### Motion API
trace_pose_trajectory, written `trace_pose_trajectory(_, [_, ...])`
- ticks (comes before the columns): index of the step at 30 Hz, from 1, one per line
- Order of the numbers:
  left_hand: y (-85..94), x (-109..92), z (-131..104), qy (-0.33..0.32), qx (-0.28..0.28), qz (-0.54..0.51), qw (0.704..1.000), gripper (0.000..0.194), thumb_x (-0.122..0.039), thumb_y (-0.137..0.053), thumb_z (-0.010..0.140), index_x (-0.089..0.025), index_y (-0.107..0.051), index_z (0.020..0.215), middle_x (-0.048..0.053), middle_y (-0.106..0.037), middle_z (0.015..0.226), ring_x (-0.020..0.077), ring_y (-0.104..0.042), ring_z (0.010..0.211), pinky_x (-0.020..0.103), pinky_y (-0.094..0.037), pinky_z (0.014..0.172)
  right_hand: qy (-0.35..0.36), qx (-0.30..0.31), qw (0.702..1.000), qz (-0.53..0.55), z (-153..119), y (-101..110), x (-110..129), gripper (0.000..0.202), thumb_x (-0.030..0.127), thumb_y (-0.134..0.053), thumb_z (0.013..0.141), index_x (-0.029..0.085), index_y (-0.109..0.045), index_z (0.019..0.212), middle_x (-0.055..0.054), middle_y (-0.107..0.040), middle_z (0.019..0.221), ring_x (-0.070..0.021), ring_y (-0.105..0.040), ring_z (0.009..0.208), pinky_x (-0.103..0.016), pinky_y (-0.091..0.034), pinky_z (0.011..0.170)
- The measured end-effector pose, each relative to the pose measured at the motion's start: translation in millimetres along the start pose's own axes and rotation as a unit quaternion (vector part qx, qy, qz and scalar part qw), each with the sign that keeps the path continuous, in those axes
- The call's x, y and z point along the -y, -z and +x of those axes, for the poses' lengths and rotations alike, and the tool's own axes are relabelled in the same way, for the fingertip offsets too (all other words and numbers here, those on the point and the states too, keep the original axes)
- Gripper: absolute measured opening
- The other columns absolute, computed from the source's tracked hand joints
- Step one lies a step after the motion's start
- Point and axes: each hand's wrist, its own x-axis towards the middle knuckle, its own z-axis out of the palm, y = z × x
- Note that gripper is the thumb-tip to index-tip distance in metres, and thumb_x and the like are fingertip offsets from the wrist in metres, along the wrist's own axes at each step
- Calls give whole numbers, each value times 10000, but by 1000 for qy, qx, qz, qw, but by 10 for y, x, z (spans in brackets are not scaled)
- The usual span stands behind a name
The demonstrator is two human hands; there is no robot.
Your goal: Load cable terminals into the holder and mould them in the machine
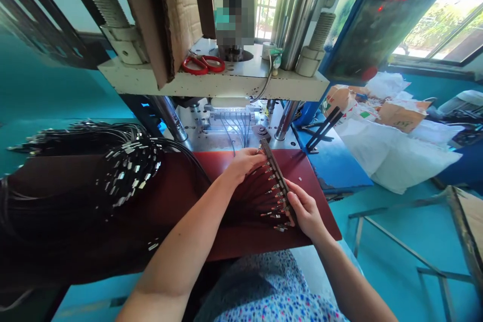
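A long dark metal bar [278, 178] is tilted over the red-brown work board [320, 211]. Several black cables with small metal ends lie along its left side. My left hand [247, 162] is closed at the bar's upper end, fingertips near a cable; what exactly they pinch is too small to tell. My right hand [305, 209] grips the bar's lower right side, thumb on top. Behind the hands, several thin pale wires run from a clear, lit mould [230, 119] in the press.
Bundles of black cables [132, 166] with shiny ends lie on the left. Above the mould spans the white press plate [241, 88], with red scissors [204, 64] on it. Dark rods [323, 128] stand on the blue surface at right. White bags [400, 148] are farther right.
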Motion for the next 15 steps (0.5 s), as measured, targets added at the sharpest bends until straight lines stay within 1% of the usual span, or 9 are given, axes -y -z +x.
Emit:
trace_pose_trajectory(1, [-29,12,19,-10,-9,6,1000,155,-276,-601,583,-144,-521,599,-70,-392,409,29,-261,342,188,-147,359,0,-2,1000,-5,1,-5,4,473,445,-486,856,209,-463,1266,48,-496,538,-70,-414,353,-184,-355,314])
trace_pose_trajectory(4, [-97,94,95,-68,-48,40,996,98,-226,-536,599,-146,-491,565,-66,-389,443,37,-308,389,177,-210,389,-2,-14,1000,-11,6,-23,24,480,458,-490,849,207,-473,1257,47,-489,538,-75,-415,357,-187,-355,307])
trace_pose_trajectory(7, [-118,162,129,-112,-76,62,989,95,-200,-500,618,-149,-459,550,-66,-379,469,36,-310,420,167,-217,406,-4,-24,1000,-9,9,-32,37,482,465,-504,836,197,-497,1236,38,-505,545,-83,-428,372,-191,-360,312])
trace_pose_trajectory(9, [-102,151,93,-127,-86,67,986,97,-205,-478,645,-151,-456,567,-62,-380,481,40,-319,431,163,-224,407,-8,-28,1000,-5,10,-30,40,485,465,-512,830,196,-502,1234,34,-516,547,-85,-429,371,-192,-355,310])
trace_pose_trajectory(10, [-86,130,58,-127,-91,65,986,85,-210,-474,655,-153,-463,593,-63,-383,485,42,-322,430,162,-222,402,-11,-32,999,-2,11,-28,42,488,465,-517,827,196,-503,1234,33,-520,549,-85,-428,370,-192,-352,307])
trace_pose_trajectory(12, [-46,75,-26,-106,-92,38,989,80,-245,-478,681,-167,-489,696,-69,-390,494,46,-313,410,162,-194,377,-16,-39,999,5,12,-25,48,496,465,-526,821,194,-504,1236,34,-520,546,-84,-420,364,-193,-349,302])
trace_pose_trajectory(14, [-5,36,-103,-78,-80,-8,994,153,-322,-477,717,-191,-491,795,-78,-394,502,51,-288,380,167,-151,351,-21,-43,999,14,13,-24,57,506,469,-535,813,190,-508,1234,35,-518,539,-83,-414,361,-195,-349,304])
trace_pose_trajectory(15, [12,29,-130,-74,-74,-25,994,184,-362,-469,733,-199,-488,816,-78,-397,508,54,-282,373,170,-142,345,-24,-45,999,18,14,-25,61,512,473,-538,809,190,-508,1235,36,-515,533,-83,-409,359,-196,-346,303])
